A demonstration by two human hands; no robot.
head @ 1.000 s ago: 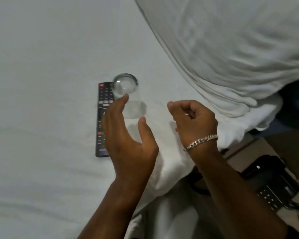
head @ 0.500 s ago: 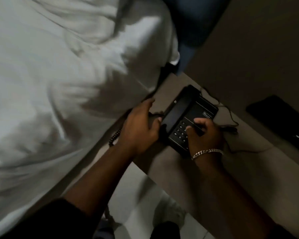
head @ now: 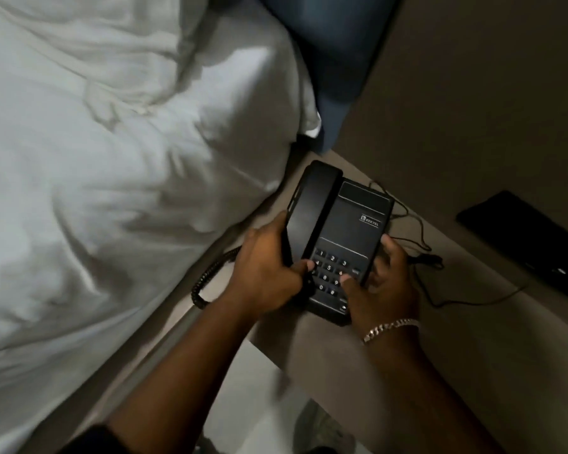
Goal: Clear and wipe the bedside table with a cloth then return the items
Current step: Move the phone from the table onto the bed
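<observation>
A black desk telephone (head: 348, 221) with its handset on the cradle sits over the beige bedside table (head: 391, 348). My left hand (head: 269, 267) grips its left side around the handset, thumb on the keypad. My right hand (head: 381, 286), with a chain bracelet on the wrist, holds the phone's right edge, thumb on the lower keys. A coiled cord (head: 210, 276) hangs off the left of the phone. I cannot tell whether the phone rests on the table or is lifted off it.
The white bed and pillow (head: 112, 158) fill the left, close against the table. A blue headboard (head: 335, 60) stands at the top. Thin black cables (head: 420, 257) trail behind the phone. A flat black device (head: 525, 244) lies at the right. Pale floor shows below.
One second ago my hands were over the bed by a glass and a remote. The view swung to the bedside table, and both hands now grip the telephone from its sides.
</observation>
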